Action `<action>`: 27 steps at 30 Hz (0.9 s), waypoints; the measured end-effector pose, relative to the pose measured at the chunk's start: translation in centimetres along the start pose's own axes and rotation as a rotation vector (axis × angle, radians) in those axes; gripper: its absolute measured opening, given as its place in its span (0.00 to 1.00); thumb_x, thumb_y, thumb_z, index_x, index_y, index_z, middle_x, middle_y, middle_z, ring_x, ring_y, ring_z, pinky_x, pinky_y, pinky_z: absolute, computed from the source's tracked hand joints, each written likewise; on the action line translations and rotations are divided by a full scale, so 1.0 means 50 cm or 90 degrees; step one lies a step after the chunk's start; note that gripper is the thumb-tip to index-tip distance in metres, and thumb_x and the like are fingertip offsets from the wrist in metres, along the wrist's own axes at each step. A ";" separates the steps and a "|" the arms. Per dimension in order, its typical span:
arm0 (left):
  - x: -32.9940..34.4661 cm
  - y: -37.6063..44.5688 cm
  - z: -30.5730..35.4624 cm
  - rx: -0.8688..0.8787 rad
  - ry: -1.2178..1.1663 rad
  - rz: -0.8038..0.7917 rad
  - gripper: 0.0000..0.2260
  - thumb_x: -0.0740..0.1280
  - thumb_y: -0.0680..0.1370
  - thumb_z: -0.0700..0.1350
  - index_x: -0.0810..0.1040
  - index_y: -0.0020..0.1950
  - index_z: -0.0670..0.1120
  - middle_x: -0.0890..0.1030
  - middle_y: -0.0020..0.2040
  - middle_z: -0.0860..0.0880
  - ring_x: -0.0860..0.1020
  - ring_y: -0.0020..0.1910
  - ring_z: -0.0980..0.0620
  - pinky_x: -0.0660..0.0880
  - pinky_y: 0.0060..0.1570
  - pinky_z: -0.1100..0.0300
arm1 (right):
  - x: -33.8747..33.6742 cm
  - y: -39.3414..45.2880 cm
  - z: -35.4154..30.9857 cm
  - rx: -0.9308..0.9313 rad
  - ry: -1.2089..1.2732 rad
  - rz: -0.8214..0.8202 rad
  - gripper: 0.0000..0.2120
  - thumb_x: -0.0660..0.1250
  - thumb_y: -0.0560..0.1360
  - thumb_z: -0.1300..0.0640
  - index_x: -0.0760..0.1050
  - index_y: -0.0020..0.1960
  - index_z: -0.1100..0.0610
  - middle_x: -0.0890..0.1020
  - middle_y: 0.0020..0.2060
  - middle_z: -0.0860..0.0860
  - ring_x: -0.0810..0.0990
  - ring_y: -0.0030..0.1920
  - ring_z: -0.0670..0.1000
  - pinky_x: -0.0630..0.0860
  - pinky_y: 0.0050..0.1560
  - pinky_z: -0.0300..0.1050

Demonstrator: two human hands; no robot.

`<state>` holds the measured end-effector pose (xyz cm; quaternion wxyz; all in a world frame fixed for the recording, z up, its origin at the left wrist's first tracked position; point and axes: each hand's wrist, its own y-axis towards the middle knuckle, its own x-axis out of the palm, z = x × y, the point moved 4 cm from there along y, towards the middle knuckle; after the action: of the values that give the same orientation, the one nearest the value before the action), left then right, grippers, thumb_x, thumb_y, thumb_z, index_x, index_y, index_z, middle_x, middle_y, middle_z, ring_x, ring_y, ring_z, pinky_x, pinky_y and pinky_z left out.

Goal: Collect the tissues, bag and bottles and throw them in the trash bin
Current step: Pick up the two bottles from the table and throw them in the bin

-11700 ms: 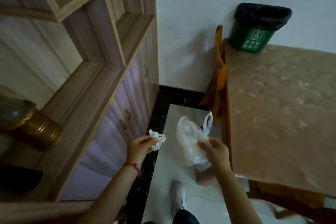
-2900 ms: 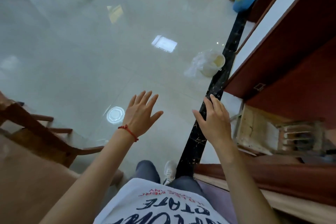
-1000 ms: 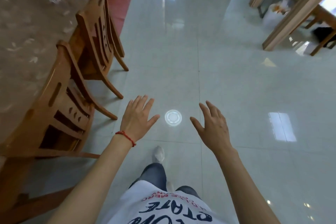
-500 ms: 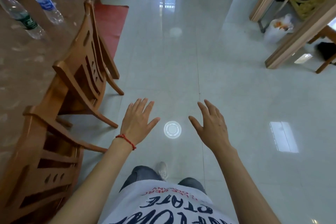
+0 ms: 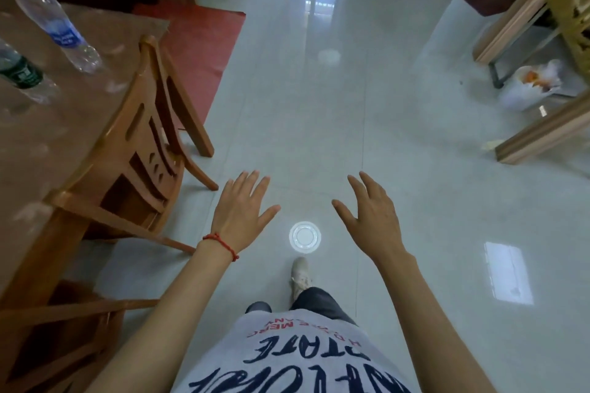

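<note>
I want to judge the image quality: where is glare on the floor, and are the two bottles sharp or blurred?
Head view: the glossy floor mirrors a round lamp between the left hand and right hand, plus a window patch at right; the blue-label bottle and green-label bottle on the table are soft and lean outward from wide-angle distortion.

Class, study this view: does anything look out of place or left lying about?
Two plastic bottles stand on the brown table: a blue-labelled bottle and a green-labelled bottle. A white bag with something orange inside sits on the floor beside wooden furniture.
</note>
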<state>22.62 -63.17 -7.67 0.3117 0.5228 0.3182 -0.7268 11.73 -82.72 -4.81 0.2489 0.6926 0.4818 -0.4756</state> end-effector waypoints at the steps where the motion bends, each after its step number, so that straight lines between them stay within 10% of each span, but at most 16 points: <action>1: -0.007 0.030 -0.003 -0.005 -0.002 0.000 0.29 0.55 0.77 0.59 0.58 0.73 0.45 0.60 0.75 0.43 0.56 0.74 0.44 0.52 0.72 0.49 | -0.007 0.035 -0.001 -0.006 -0.002 -0.005 0.28 0.58 0.77 0.43 0.60 0.72 0.55 0.60 0.74 0.55 0.58 0.73 0.54 0.56 0.71 0.50; 27: -0.187 0.611 -0.290 -0.125 -0.013 0.066 0.29 0.54 0.76 0.60 0.57 0.73 0.46 0.60 0.75 0.44 0.55 0.75 0.45 0.51 0.72 0.49 | -0.026 0.758 -0.230 -0.133 0.007 -0.048 0.27 0.58 0.77 0.43 0.60 0.72 0.54 0.61 0.74 0.54 0.58 0.73 0.54 0.57 0.71 0.50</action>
<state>57.18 -69.04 -6.52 0.4019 0.4982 0.3574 -0.6801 50.72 -89.65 -3.05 0.2988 0.6469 0.5558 -0.4282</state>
